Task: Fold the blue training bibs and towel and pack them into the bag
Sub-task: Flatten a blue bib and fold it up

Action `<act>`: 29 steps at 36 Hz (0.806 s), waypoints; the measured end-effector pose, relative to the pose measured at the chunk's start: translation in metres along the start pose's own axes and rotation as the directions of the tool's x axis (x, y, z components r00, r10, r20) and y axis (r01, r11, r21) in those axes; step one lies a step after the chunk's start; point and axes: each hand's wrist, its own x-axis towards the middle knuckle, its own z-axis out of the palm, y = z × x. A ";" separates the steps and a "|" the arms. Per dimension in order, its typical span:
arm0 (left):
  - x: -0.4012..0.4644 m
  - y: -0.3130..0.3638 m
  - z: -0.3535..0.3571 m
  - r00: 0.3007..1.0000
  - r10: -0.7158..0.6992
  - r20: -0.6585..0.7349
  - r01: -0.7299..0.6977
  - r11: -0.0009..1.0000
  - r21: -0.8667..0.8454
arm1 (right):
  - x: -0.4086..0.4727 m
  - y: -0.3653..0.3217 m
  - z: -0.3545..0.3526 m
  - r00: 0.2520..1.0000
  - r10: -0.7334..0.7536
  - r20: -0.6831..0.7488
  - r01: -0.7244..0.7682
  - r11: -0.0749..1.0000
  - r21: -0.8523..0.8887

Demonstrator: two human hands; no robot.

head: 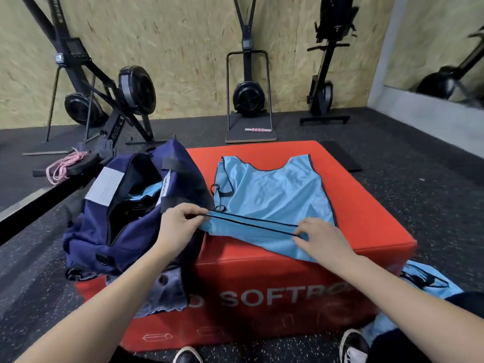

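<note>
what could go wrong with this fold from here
1. The bib is shiny and its near edge overhangs the red box; pinched only at the hem by the left hand and right hand, it may slip and fold crooked.
2. The side loops by the navy bag could get caught in the fold.
3. More blue cloth lies on the floor near the shoe and may get stepped on.

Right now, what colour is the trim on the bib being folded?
Black piping on the light blue bib, clearest in the head view.
</note>
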 end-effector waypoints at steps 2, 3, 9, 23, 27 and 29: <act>0.008 0.008 0.000 1.000 0.025 0.002 -0.025 1.000 -0.002 | 0.002 0.018 -0.023 0.998 0.054 -0.014 -0.055 0.998 -0.021; 0.011 0.014 0.000 0.999 0.045 0.005 -0.045 0.999 0.004 | 0.003 0.025 -0.035 0.996 0.082 -0.024 -0.083 0.996 -0.032; 0.039 0.062 -0.007 0.981 0.191 0.018 -0.192 0.978 0.083 | 0.012 0.055 -0.094 0.979 0.166 -0.118 -0.171 0.985 -0.037; 0.108 0.233 -0.099 0.909 0.358 -0.213 -0.334 0.932 0.139 | 0.052 0.030 -0.283 0.843 0.244 -0.480 -0.044 0.919 0.392; 0.114 0.285 -0.137 0.894 0.379 -0.239 -0.354 0.925 0.141 | 0.059 0.007 -0.346 0.783 0.252 -0.568 0.077 0.868 0.491; 0.113 0.309 -0.154 0.886 0.397 -0.240 -0.377 0.917 0.127 | 0.059 -0.003 -0.375 0.757 0.260 -0.599 0.123 0.844 0.522</act>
